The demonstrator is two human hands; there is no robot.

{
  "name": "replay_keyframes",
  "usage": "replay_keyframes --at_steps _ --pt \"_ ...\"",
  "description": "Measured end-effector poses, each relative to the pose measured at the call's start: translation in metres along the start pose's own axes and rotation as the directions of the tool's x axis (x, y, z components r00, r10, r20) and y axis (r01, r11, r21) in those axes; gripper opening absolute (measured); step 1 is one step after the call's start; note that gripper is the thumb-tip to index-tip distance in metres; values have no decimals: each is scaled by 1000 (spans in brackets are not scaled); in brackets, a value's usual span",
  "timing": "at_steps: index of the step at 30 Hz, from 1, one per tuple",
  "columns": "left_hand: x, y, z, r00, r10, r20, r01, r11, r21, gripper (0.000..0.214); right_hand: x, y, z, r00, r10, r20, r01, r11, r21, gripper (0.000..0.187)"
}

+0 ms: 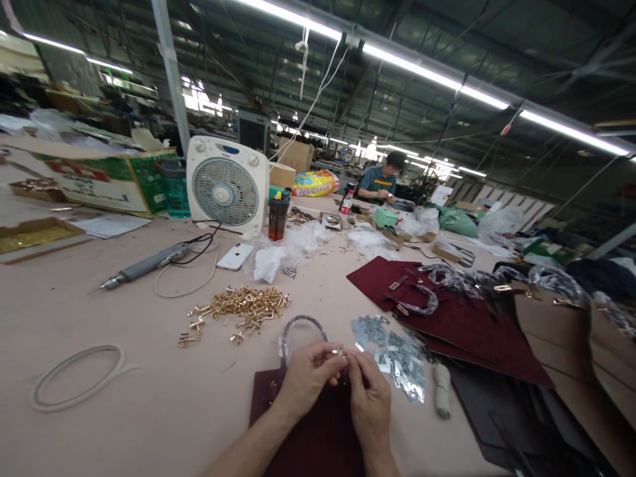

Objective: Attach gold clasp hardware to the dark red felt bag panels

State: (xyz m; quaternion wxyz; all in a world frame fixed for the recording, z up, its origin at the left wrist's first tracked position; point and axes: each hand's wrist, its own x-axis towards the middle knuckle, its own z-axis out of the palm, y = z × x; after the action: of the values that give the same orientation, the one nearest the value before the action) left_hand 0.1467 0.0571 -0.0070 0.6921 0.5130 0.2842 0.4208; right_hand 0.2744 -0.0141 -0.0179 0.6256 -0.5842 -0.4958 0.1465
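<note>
Closely pinched: a small metal fitting (339,352) above a burgundy leather bag (311,444)

The left hand (308,374) and right hand (368,391) meet above the burgundy leather bag, their fingertips pressed together on the small metal fitting, too tiny to show much detail. A plastic-wrapped bag handle (303,323) arcs up from the bag's far edge, just behind the left hand. To the right of the bag lie scattered silver metal plates (395,354) and a cream fabric roll (442,391), with a stack of burgundy panels (457,331) beyond them. To the left of the bag, across the counter (99,397), sit a heap of gold metal hardware (243,308), an electric screwdriver (144,265) and a white phone (234,256). Far beyond the bag, a desk fan (223,185) stands on the counter, and a co-worker (380,179) in a teal shirt sits bent over the far end.
</note>
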Motion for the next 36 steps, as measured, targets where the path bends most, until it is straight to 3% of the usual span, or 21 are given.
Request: replay_keyframes --at_steps 3,7,11,14,17,21,25,32,36 --pt "0 -2 -2 1000 -10 -16 11 999 35 57 -1 -2 2 998 -58 1 58 998 -39 20" --pt "-1 -2 -2 999 -28 -18 29 997 69 54 0 -7 -2 997 -39 71 41 999 -29 24" --pt "-3 -1 0 1000 1 15 -2 994 106 51 2 -3 -5 984 104 144 -116 990 78 33" --pt "-6 0 1 995 69 71 -81 980 180 52 2 7 -5 959 245 143 -273 934 232 35" --pt "-9 1 1 978 159 135 -191 943 271 40 2 14 -4 943 289 168 -328 891 313 39" --pt "-10 4 0 940 292 174 -335 880 336 31 3 11 -7 943 264 203 -317 898 304 38" --pt "-11 2 -2 928 313 203 -365 872 325 30 3 6 -8 945 246 216 -294 927 232 35" --pt "-12 5 0 914 310 261 -377 887 265 36 -4 16 -7 968 247 35 -249 948 200 41" --pt "-12 4 -1 911 311 269 -377 893 246 35 -6 15 -10 993 105 -61 -97 988 117 29"
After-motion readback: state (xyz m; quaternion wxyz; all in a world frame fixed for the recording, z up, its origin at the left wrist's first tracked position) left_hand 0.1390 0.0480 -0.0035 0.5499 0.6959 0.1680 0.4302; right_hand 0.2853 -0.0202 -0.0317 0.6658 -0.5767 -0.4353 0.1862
